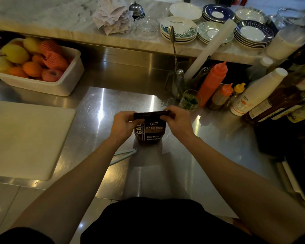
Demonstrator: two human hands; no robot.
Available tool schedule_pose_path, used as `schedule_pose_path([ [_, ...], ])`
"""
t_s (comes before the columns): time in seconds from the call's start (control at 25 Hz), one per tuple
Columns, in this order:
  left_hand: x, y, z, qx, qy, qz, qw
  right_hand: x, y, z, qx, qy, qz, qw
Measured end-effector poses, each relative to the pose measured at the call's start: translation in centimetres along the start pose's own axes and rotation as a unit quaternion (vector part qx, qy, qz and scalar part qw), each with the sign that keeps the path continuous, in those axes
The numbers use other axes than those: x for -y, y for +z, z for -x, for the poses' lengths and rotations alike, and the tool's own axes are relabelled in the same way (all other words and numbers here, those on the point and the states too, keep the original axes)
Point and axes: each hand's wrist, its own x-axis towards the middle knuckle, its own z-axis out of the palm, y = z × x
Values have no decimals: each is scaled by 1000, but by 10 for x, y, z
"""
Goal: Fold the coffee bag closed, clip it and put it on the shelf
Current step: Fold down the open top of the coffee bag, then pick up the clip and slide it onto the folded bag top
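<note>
Head view: both hands pinching coffee bag

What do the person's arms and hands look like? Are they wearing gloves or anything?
No gloves. The left hand and the right hand are both bare, with no rings, watch or bracelet that I can see. The forearms are bare too. Dark short sleeves show only at the bottom corners of the picture, and the person wears dark clothing below.
</note>
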Motion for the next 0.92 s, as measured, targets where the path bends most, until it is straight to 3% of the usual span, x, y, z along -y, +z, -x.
schedule_pose_path([
  [0.16, -5, -29, 13, -36, 30, 9, 999, 26, 5, 4, 28, -51, -20, 998],
  [0.36, 7, -79, 46, -113, 19, 81, 990, 26, 38, 27, 19, -32, -60, 998],
  [0.48, 16, -105, 65, -157, 20, 87, 983, 9, 70, 44, 109, -5, 12, 994],
  [0.68, 45, -135, 95, -202, -16, 68, 977, -12, 123, 60, 323, -75, 216, 918],
  [0.8, 60, -150, 110, -219, -43, 67, 972, -14, 138, 62, 360, -107, 290, 880],
  [0.92, 70, -165, 118, -217, -52, 69, 972, -18, 145, 64, 358, -96, 322, 871],
])
